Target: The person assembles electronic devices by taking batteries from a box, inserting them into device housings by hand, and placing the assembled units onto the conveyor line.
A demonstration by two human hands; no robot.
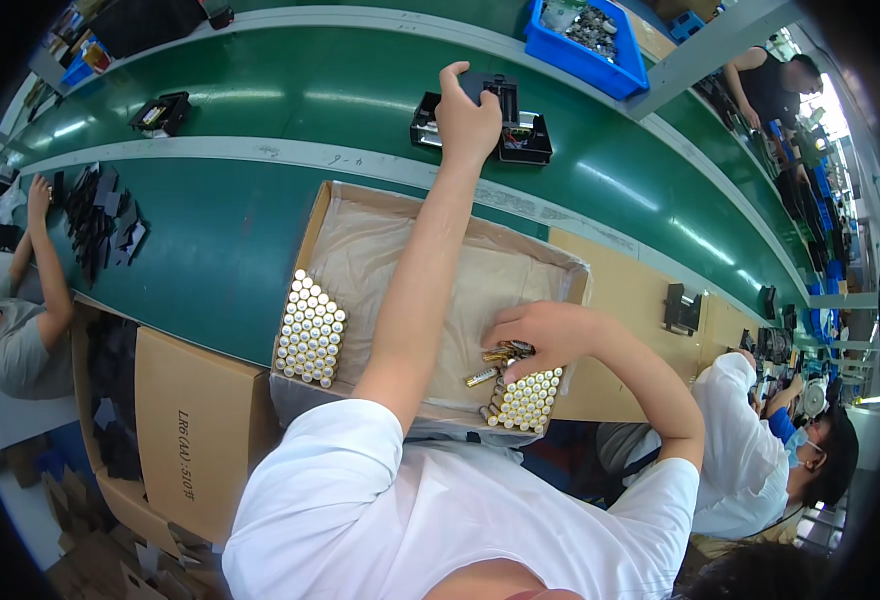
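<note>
Several loose batteries [505,352] sit in my right hand [550,333], thumb and fingers around them, near right in the cardboard box [313,225]. Far side, my left hand [468,125] spreads over a black case [526,154]; can't tell if gripping.

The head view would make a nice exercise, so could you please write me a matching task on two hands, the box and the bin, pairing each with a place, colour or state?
Column one:
1. Left hand
2. Right hand
3. Box
4. Bin

Column two:
A. Blue, with small parts in it
B. At lying batteries, near the right end of the open carton
C. At black cases on a green surface
D. Cardboard, with upright batteries grouped at its left and right ends

Right pairs: 1-C, 2-B, 3-D, 4-A.
</note>
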